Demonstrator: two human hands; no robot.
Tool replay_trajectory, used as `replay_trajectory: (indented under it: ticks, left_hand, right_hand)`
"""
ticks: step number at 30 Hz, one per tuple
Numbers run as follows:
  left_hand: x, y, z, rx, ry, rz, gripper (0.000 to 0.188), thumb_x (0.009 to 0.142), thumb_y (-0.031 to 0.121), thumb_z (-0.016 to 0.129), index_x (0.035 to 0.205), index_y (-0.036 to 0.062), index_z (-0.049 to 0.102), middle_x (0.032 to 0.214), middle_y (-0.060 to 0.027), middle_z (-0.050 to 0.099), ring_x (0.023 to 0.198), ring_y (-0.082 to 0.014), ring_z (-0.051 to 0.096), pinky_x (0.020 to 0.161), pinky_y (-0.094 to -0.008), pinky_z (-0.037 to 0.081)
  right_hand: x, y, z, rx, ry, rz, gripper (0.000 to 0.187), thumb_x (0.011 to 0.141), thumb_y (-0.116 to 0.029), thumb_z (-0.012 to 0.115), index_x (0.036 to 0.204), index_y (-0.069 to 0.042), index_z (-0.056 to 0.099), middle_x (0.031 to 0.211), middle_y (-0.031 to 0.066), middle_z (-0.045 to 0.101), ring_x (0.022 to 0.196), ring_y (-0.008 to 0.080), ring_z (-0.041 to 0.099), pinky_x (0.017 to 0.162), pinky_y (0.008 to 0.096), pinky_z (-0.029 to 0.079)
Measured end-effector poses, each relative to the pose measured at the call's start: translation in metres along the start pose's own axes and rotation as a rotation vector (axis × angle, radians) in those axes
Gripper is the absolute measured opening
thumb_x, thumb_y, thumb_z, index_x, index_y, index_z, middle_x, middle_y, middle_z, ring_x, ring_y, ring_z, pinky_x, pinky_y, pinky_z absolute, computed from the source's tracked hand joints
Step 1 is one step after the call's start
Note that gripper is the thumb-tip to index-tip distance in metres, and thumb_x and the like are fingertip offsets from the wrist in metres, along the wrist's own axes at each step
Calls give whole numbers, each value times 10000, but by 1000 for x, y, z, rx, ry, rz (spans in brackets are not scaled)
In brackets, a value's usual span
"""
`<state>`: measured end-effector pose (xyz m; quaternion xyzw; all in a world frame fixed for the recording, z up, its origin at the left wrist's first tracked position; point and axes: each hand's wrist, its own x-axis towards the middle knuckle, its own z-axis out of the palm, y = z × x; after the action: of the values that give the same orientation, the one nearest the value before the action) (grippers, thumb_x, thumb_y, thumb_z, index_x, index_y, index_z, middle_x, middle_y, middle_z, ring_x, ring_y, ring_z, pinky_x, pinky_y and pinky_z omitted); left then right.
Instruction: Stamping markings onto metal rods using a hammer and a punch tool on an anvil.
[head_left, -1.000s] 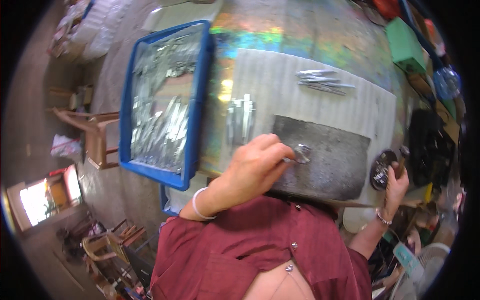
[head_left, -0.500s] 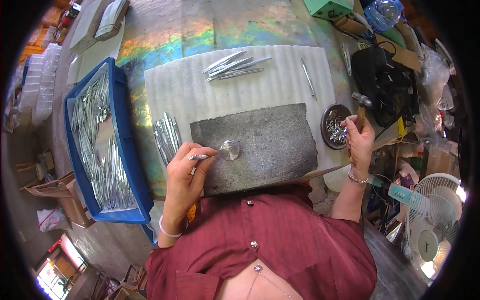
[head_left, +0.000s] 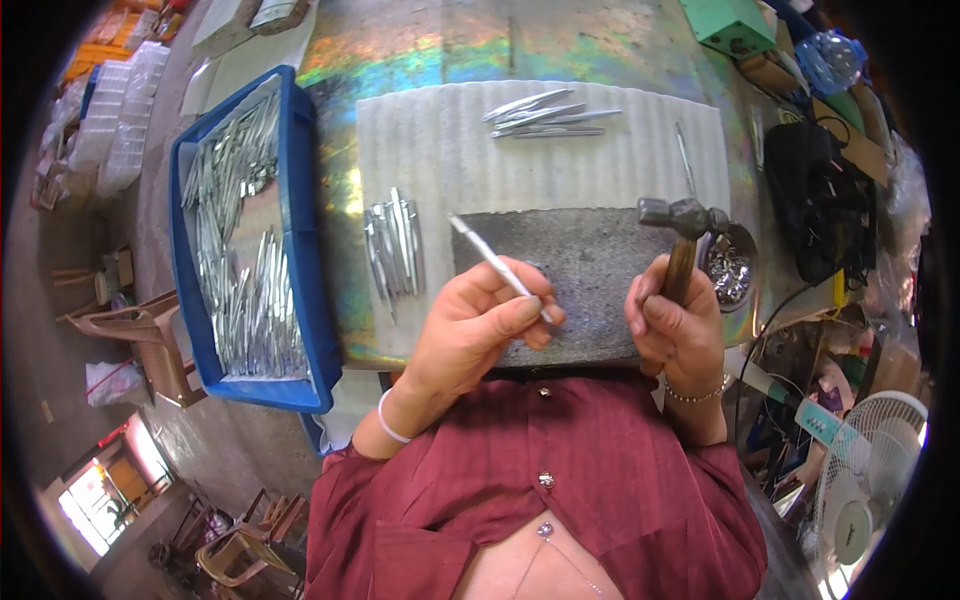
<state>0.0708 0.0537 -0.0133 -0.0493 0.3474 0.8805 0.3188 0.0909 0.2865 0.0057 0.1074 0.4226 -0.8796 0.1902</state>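
Observation:
My left hand [head_left: 490,315] pinches a slim silver metal rod [head_left: 497,265] between thumb and fingers. The rod slants up to the left above a dark grey stone slab [head_left: 590,260]. To the right, my right hand [head_left: 680,325] is wrapped round the wooden handle of a hammer [head_left: 682,218], its metal head raised over the slab's right part. A dark round dish [head_left: 748,262] of small shiny metal bits stands just beyond the hammer. Left of the slab lies a bundle of similar silver pieces [head_left: 393,245]; another loose pile [head_left: 545,115] lies beyond the slab.
A blue tray [head_left: 318,270] full of silver pieces stands on the left. White foam sheet [head_left: 440,130] lies under the slab, with one thin silver piece [head_left: 685,160] at its right. A black bag [head_left: 795,190] with cables, a green box [head_left: 730,25] and a fan [head_left: 870,480] are at right.
My left hand has lifted the rod off the slab area and tilted it upward. My right hand has brought the hammer inward, beside the left. The clear disc on the slab no longer shows.

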Motion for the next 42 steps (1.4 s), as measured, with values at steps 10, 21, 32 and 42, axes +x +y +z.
replay_trajectory:
  ticks: [10,21,32,42]
  left_hand:
    - [0,-9,-2,-263,-63,-81,161,902,120,588,1008,3,557,893,-96,627,741,-135,615,645,-228,510]
    - [-2,-6,-2,-207,-84,-79,139,904,112,583,984,2,555,892,-96,628,737,-131,613,662,-229,511]
    - [-7,-5,5,297,-60,196,103,886,13,579,984,0,552,933,-92,617,795,-118,600,712,-233,500]
    - [-14,-2,-26,-122,93,201,94,930,102,532,1007,51,513,947,-143,620,739,-152,601,652,-243,510]
  right_hand:
    - [1,7,50,-342,-51,94,149,830,79,575,967,22,567,878,58,621,831,104,611,751,246,505]
    - [1,13,51,-392,-78,-18,164,808,94,570,938,3,528,864,49,608,834,108,610,759,246,503]
    - [1,18,47,-426,-13,-1,153,824,74,584,936,-11,525,857,29,595,789,81,580,723,232,485]
    - [19,21,39,-1034,7,-33,355,798,-47,683,1118,16,541,879,75,645,769,117,629,690,245,497]
